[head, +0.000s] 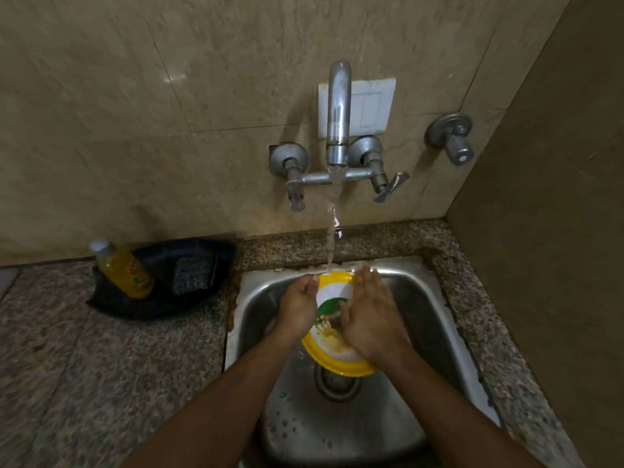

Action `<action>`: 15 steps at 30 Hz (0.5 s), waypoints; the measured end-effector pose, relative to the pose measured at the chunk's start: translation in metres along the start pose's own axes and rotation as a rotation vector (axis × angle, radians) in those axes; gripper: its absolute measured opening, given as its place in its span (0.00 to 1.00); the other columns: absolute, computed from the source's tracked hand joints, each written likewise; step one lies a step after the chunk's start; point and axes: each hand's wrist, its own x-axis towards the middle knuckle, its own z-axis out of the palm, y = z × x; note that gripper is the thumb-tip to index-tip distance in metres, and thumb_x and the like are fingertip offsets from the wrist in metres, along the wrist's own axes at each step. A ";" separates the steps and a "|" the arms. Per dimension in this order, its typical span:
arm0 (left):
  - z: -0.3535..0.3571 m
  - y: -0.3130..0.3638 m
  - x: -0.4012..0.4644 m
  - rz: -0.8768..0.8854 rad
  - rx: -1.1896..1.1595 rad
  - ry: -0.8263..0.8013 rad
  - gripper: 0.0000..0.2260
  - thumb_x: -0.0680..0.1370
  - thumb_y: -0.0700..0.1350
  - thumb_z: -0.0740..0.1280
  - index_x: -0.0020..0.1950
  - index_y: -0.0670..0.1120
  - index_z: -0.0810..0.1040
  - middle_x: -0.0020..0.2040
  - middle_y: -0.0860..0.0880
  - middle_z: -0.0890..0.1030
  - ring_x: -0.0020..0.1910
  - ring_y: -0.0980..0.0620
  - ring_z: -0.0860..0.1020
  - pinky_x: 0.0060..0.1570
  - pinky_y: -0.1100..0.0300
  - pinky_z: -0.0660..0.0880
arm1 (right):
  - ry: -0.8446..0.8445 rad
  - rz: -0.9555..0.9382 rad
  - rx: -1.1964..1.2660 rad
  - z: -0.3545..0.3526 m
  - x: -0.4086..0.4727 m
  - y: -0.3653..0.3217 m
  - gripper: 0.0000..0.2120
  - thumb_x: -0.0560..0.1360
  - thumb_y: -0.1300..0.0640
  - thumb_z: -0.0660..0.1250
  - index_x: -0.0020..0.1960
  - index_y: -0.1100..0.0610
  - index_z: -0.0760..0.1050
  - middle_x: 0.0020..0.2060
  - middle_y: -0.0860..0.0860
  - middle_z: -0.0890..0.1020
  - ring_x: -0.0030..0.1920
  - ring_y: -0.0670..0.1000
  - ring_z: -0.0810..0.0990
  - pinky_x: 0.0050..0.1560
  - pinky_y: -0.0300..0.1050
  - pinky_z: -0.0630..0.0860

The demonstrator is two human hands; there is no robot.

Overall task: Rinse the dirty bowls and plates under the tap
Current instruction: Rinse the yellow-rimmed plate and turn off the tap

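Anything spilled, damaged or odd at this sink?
Nothing spilled. Two oddities: a white switch plate sits on the wall directly behind the running tap, close to water, and the sink's left edge shows brown staining where it meets the counter.

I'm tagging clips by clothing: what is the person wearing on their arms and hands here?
Nothing shows: both forearms are bare to the frame's lower edge, with no sleeve in view. The left hand and right hand carry no gloves, rings, watch or bracelet.
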 end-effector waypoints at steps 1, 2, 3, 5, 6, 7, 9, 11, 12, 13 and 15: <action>0.000 -0.002 0.001 0.007 0.009 0.002 0.14 0.84 0.44 0.57 0.61 0.38 0.78 0.56 0.45 0.80 0.58 0.48 0.76 0.57 0.61 0.69 | -0.060 -0.087 0.009 0.004 0.004 -0.006 0.38 0.75 0.42 0.45 0.78 0.64 0.52 0.77 0.62 0.54 0.77 0.60 0.52 0.77 0.55 0.50; 0.000 -0.003 0.003 0.020 0.012 0.007 0.13 0.84 0.43 0.57 0.59 0.38 0.79 0.56 0.43 0.81 0.57 0.47 0.77 0.56 0.61 0.69 | -0.070 -0.188 -0.001 0.008 0.007 -0.011 0.38 0.76 0.41 0.44 0.78 0.64 0.50 0.78 0.61 0.51 0.78 0.59 0.49 0.77 0.56 0.50; 0.000 -0.004 0.004 0.020 0.012 0.011 0.12 0.84 0.42 0.58 0.57 0.38 0.79 0.55 0.43 0.81 0.55 0.47 0.77 0.54 0.61 0.69 | -0.064 -0.269 -0.005 0.009 0.008 -0.013 0.38 0.76 0.41 0.45 0.78 0.64 0.49 0.78 0.61 0.50 0.78 0.59 0.47 0.76 0.56 0.51; 0.001 -0.003 0.004 0.026 -0.007 0.040 0.11 0.84 0.41 0.58 0.54 0.40 0.79 0.54 0.43 0.81 0.55 0.45 0.78 0.54 0.59 0.70 | -0.059 -0.310 -0.008 0.006 0.009 -0.011 0.36 0.77 0.41 0.46 0.79 0.61 0.47 0.78 0.58 0.49 0.78 0.56 0.47 0.75 0.56 0.53; 0.001 -0.001 0.003 0.038 -0.020 0.051 0.10 0.83 0.41 0.58 0.53 0.41 0.79 0.53 0.42 0.81 0.54 0.44 0.78 0.55 0.58 0.71 | -0.039 -0.271 -0.007 0.004 0.009 -0.011 0.36 0.77 0.42 0.46 0.79 0.60 0.47 0.78 0.56 0.48 0.78 0.55 0.47 0.76 0.55 0.52; 0.001 0.002 0.002 0.042 -0.027 0.058 0.10 0.83 0.41 0.58 0.54 0.41 0.79 0.53 0.43 0.81 0.54 0.45 0.78 0.56 0.57 0.71 | -0.020 -0.224 0.016 0.003 0.008 -0.014 0.36 0.77 0.42 0.46 0.79 0.59 0.47 0.78 0.55 0.47 0.78 0.54 0.46 0.77 0.53 0.50; 0.001 0.005 0.000 0.056 -0.028 0.081 0.11 0.84 0.42 0.58 0.55 0.41 0.79 0.53 0.43 0.81 0.52 0.49 0.77 0.56 0.58 0.71 | -0.004 -0.217 0.090 0.002 0.007 -0.026 0.37 0.76 0.43 0.46 0.79 0.61 0.47 0.78 0.56 0.44 0.78 0.54 0.45 0.77 0.51 0.48; -0.002 0.002 0.000 0.036 -0.050 0.124 0.12 0.84 0.43 0.57 0.57 0.41 0.79 0.55 0.42 0.82 0.54 0.48 0.78 0.56 0.57 0.71 | -0.038 -0.277 0.105 0.003 0.009 -0.026 0.36 0.76 0.43 0.44 0.79 0.60 0.46 0.77 0.55 0.44 0.78 0.54 0.47 0.77 0.50 0.47; -0.005 0.000 0.001 0.036 -0.040 0.147 0.13 0.84 0.44 0.57 0.58 0.40 0.79 0.56 0.42 0.82 0.56 0.46 0.78 0.56 0.57 0.71 | -0.011 -0.287 0.073 0.003 0.011 -0.020 0.36 0.77 0.43 0.45 0.79 0.60 0.47 0.78 0.55 0.46 0.78 0.54 0.49 0.77 0.50 0.48; -0.008 0.000 0.002 0.037 -0.015 0.162 0.14 0.84 0.44 0.57 0.59 0.39 0.79 0.58 0.42 0.81 0.58 0.45 0.78 0.56 0.59 0.70 | 0.020 -0.257 0.038 0.003 0.012 -0.015 0.35 0.78 0.43 0.46 0.79 0.60 0.48 0.78 0.55 0.48 0.78 0.53 0.50 0.77 0.51 0.48; -0.011 0.000 0.004 0.047 0.027 0.190 0.14 0.84 0.45 0.57 0.60 0.40 0.79 0.58 0.42 0.81 0.59 0.44 0.77 0.54 0.62 0.68 | 0.028 -0.209 0.029 0.000 0.014 -0.014 0.35 0.78 0.42 0.47 0.79 0.60 0.50 0.78 0.56 0.49 0.78 0.53 0.49 0.76 0.51 0.47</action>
